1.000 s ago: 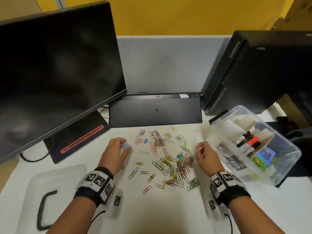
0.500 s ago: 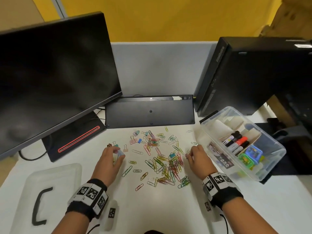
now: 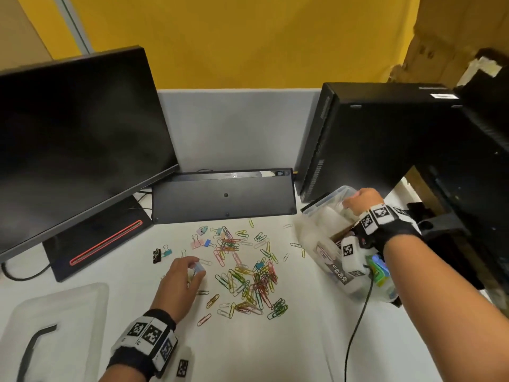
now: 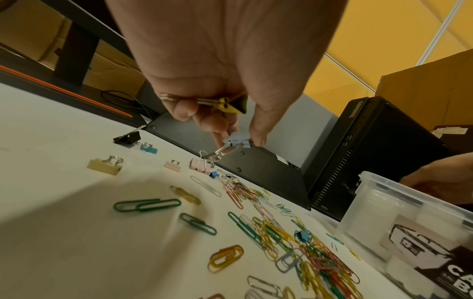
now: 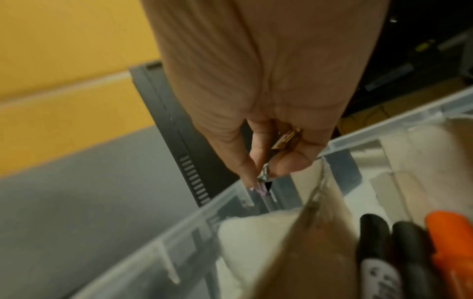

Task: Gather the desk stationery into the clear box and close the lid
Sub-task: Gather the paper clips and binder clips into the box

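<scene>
Coloured paper clips (image 3: 249, 279) and small binder clips (image 3: 202, 241) lie scattered on the white desk. My left hand (image 3: 187, 274) hovers over their left edge; it pinches a pale blue binder clip (image 4: 236, 141) between thumb and finger and holds a yellow binder clip (image 4: 230, 106) against the palm. The clear box (image 3: 311, 235) stands open at the right with markers (image 5: 409, 252) inside. My right hand (image 3: 358, 201) is above the box's far corner, fingers curled round several small clips (image 5: 266, 178).
The box's clear lid (image 3: 55, 326) with a black handle lies at the front left. A black monitor (image 3: 71, 139) stands at the left, a keyboard (image 3: 223, 197) leans at the back, and a black computer case (image 3: 385, 139) stands behind the box.
My right hand has left the paper clip pile and moved right and back over the clear box, carrying clips. The left hand has stayed at the pile's left side with its binder clips.
</scene>
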`<action>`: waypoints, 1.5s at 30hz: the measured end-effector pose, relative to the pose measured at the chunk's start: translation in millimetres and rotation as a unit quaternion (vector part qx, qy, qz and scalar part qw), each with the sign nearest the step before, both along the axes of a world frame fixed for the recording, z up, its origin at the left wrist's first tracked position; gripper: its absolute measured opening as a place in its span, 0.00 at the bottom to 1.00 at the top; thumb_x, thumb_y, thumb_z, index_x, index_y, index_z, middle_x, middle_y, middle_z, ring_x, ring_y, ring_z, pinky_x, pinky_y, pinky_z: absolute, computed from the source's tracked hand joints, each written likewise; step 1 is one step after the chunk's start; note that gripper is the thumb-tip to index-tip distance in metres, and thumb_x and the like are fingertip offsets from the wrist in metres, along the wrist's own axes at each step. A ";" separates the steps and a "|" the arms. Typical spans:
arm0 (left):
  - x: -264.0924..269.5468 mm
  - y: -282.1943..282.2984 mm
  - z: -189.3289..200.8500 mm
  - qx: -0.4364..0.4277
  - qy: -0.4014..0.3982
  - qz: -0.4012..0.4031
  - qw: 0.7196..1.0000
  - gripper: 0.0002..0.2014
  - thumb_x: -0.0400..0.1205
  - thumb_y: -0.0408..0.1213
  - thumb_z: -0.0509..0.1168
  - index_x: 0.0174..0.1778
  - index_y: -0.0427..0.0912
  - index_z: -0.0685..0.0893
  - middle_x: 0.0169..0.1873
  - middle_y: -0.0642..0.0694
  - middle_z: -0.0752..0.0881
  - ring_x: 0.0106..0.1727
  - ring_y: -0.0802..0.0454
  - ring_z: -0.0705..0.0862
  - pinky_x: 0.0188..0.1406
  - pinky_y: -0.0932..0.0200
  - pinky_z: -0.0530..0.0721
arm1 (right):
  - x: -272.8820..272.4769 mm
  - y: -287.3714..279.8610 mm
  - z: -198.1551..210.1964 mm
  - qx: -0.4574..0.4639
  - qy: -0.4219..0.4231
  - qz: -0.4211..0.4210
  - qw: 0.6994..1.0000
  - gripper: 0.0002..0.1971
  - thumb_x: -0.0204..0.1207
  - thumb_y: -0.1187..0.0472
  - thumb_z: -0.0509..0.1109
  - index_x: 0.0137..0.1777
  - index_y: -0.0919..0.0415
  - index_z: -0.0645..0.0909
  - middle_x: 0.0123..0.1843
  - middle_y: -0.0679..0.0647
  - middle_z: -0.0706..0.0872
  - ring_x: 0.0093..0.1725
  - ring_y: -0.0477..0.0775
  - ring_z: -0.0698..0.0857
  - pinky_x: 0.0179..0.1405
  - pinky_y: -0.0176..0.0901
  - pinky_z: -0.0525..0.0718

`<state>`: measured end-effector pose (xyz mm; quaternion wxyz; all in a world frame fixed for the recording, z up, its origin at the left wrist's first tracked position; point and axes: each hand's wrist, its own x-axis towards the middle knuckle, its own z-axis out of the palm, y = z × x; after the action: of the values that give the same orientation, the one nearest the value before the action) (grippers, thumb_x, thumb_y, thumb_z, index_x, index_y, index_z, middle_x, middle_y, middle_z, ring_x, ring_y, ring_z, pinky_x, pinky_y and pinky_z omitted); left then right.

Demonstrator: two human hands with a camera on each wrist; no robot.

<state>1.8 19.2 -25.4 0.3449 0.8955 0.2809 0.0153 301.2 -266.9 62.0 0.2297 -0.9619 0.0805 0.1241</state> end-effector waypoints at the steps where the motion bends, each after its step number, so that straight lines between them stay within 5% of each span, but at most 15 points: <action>1: -1.5 -1.7 0.1 -0.001 0.001 0.001 1.000 0.16 0.83 0.46 0.60 0.66 0.48 0.74 0.63 0.50 0.78 0.56 0.52 0.80 0.63 0.47 0.80 | 4.3 0.8 -1.0 -0.024 0.014 0.008 1.000 0.17 0.79 0.59 0.68 0.62 0.70 0.81 0.59 0.65 0.84 0.60 0.65 0.83 0.50 0.48 0.80; 5: -7.8 -9.4 -1.0 -0.012 0.001 0.001 1.000 0.16 0.83 0.45 0.61 0.65 0.47 0.74 0.61 0.50 0.79 0.56 0.55 0.79 0.62 0.53 0.81 | 11.3 7.5 -3.3 0.008 0.065 0.052 0.996 0.20 0.81 0.60 0.65 0.69 0.71 0.76 0.69 0.65 0.79 0.69 0.65 0.78 0.63 0.49 0.76; 9: -12.6 -13.9 -4.0 -0.015 0.010 -0.006 1.000 0.16 0.83 0.44 0.62 0.66 0.48 0.74 0.60 0.50 0.79 0.55 0.56 0.79 0.60 0.59 0.79 | 1.1 6.4 5.7 0.017 0.028 0.065 0.997 0.22 0.83 0.64 0.61 0.76 0.64 0.69 0.75 0.61 0.74 0.73 0.58 0.75 0.68 0.43 0.73; 14: -7.7 -25.3 -0.5 -0.012 0.009 -0.035 0.999 0.16 0.83 0.45 0.60 0.67 0.48 0.73 0.62 0.50 0.78 0.56 0.56 0.79 0.60 0.59 0.79 | -25.2 -39.3 -0.2 0.174 -0.027 0.046 0.983 0.15 0.82 0.69 0.56 0.63 0.61 0.81 0.66 0.63 0.80 0.64 0.61 0.79 0.63 0.48 0.73; 19: 23.8 -60.5 21.3 0.032 0.014 -0.123 0.992 0.15 0.85 0.46 0.55 0.68 0.53 0.70 0.63 0.53 0.75 0.55 0.53 0.80 0.61 0.57 0.76 | -60.5 -101.9 -24.8 -0.033 -0.066 0.093 0.993 0.20 0.81 0.62 0.58 0.73 0.62 0.71 0.74 0.61 0.71 0.72 0.63 0.70 0.71 0.56 0.69; 25: 112.6 -128.1 72.2 0.108 -0.054 -0.247 0.962 0.19 0.87 0.47 0.50 0.74 0.50 0.67 0.67 0.54 0.72 0.66 0.54 0.74 0.68 0.59 0.72 | -76.6 -118.0 -46.5 -0.113 -0.100 0.087 0.985 0.29 0.84 0.55 0.54 0.82 0.64 0.54 0.83 0.60 0.59 0.82 0.59 0.59 0.81 0.53 0.56; 28: 172.6 -161.4 90.2 0.194 -0.064 -0.310 0.929 0.19 0.87 0.45 0.51 0.74 0.47 0.67 0.66 0.48 0.72 0.64 0.47 0.75 0.64 0.51 0.72 | -83.7 -116.5 -57.2 -0.111 -0.124 0.093 0.982 0.30 0.85 0.51 0.50 0.84 0.63 0.50 0.85 0.58 0.54 0.84 0.56 0.52 0.84 0.52 0.48; 34: 272.7 -218.6 85.7 0.359 0.027 -0.426 0.830 0.16 0.84 0.34 0.53 0.67 0.38 0.73 0.65 0.38 0.75 0.65 0.39 0.76 0.61 0.46 0.72 | -86.3 -116.0 -68.4 -0.127 -0.166 0.080 0.975 0.29 0.85 0.51 0.48 0.82 0.63 0.58 0.81 0.58 0.65 0.81 0.58 0.62 0.82 0.52 0.52; 39: 311.3 -240.0 68.3 0.348 0.091 -0.479 0.801 0.16 0.83 0.36 0.58 0.64 0.38 0.80 0.66 0.37 0.78 0.68 0.38 0.76 0.65 0.46 0.74 | -87.7 -114.1 -71.1 -0.137 -0.176 0.073 0.972 0.33 0.79 0.48 0.43 0.78 0.68 0.66 0.76 0.63 0.73 0.76 0.63 0.71 0.78 0.57 0.61; 43: 319.3 -241.4 55.6 0.295 0.118 -0.488 0.813 0.11 0.80 0.39 0.61 0.54 0.43 0.85 0.54 0.41 0.86 0.57 0.39 0.83 0.55 0.47 0.84 | -89.4 -114.1 -71.5 -0.144 -0.178 0.074 0.971 0.33 0.79 0.49 0.45 0.79 0.68 0.64 0.77 0.62 0.71 0.77 0.63 0.69 0.79 0.58 0.62; 45: 324.9 -238.3 55.2 0.246 0.142 -0.486 0.826 0.13 0.79 0.36 0.63 0.58 0.43 0.83 0.58 0.41 0.84 0.61 0.39 0.83 0.59 0.49 0.82 | -89.7 -113.9 -72.0 -0.144 -0.179 0.073 0.970 0.32 0.80 0.49 0.47 0.80 0.67 0.63 0.78 0.62 0.70 0.78 0.62 0.68 0.79 0.58 0.61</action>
<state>326.6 -219.1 29.8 0.0320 0.9637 -0.1578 -0.2128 211.5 -380.8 -9.9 0.0896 -0.9948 -0.0150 -0.0468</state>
